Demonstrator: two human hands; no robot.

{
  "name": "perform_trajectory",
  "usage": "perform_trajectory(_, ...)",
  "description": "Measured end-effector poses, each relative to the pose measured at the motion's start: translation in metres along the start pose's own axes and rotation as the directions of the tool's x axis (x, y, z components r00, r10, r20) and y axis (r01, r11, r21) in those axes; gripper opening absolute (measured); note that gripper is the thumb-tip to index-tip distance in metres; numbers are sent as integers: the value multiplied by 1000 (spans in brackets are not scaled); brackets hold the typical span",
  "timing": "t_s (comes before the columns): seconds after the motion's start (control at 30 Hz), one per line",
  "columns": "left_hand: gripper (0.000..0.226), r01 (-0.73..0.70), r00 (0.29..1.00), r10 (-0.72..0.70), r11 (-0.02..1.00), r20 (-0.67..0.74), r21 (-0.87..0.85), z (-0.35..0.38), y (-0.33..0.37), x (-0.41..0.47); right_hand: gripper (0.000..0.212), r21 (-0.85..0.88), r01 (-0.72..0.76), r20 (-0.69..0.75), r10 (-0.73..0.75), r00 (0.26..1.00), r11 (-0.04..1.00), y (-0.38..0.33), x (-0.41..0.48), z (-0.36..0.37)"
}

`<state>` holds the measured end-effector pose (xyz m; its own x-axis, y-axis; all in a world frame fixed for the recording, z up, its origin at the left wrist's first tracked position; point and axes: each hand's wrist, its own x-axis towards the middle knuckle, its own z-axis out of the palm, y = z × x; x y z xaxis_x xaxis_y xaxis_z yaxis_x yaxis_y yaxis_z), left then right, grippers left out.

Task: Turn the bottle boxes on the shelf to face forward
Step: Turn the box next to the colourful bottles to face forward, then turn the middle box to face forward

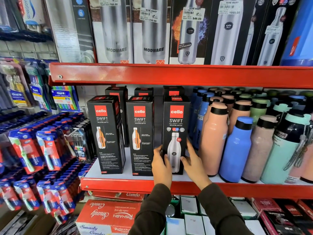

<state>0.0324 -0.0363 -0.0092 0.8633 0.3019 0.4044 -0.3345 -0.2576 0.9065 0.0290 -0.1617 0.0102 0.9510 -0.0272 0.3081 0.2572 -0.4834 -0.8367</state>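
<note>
Middle shelf point(118, 168), pale flat board behind a glossy red metal lip; three tall black cardboard boxes upright along the front, slim rectangular, matte with printed red logo squares. Right box point(176, 133) showing the steel-bottle picture squarely forward; left box point(106, 133) and middle box point(140, 134) showing text panels with a small cutaway bottle, left one angled slightly. More black boxes point(116, 92) stacked behind, mostly hidden. Left hand point(160, 164) clasped on the right box's lower left edge, thumb on the front face, fingers wrapped round the side; right hand point(193, 162) on the lower right edge, fingers spread along the side, thumb on the front; grip firmness hard to judge, perhaps only steadying. Dark sleeves point(152, 209) below. Just beside, to the right: smooth rounded plastic bottles point(235, 150), peach, blue, mint, black-collared. Blister-packed toothbrushes point(33, 150) hanging at left.
</note>
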Motion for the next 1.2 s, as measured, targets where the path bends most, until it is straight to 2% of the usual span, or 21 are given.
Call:
perform_trajectory(0.13,39,-20,999,21,1000,45,-9,-3,1,-4,73,34,43,-98,-39,994,998,2,-3,4)
perform_trajectory(0.23,45,-45,997,46,999,65,-23,-9,0,-14,59,99,81,-232,-56,971,992,2,-8,8)
perform_trajectory(0.37,40,-125,991,130,986,37,-114,-31,8,-27,37,123,182,-437,-111,892,976,-14,-21,13)
perform_trajectory(0.47,32,-254,967,254,963,-18,-91,-52,16,-26,27,109,264,-510,-175,842,958,-28,-27,24)
perform_trajectory(0.57,32,-347,932,345,938,-114,1,-69,18,-19,23,102,325,-497,-235,836,940,-41,-30,43)
perform_trajectory(0.73,43,-292,931,302,953,-204,77,-92,2,-1,39,115,326,-335,-272,902,938,-57,-32,79)
perform_trajectory(0.87,48,-191,973,197,980,-117,60,-103,-19,11,48,127,178,-198,-150,969,976,-54,-29,101)
perform_trajectory(1.03,44,-55,998,54,998,-32,-13,-108,-31,20,52,92,50,-78,-43,996,994,-47,-24,117)
perform_trajectory(1.2,38,30,999,-33,994,-28,-105,-118,-30,30,55,127,14,-95,-2,995,992,-41,-22,131)
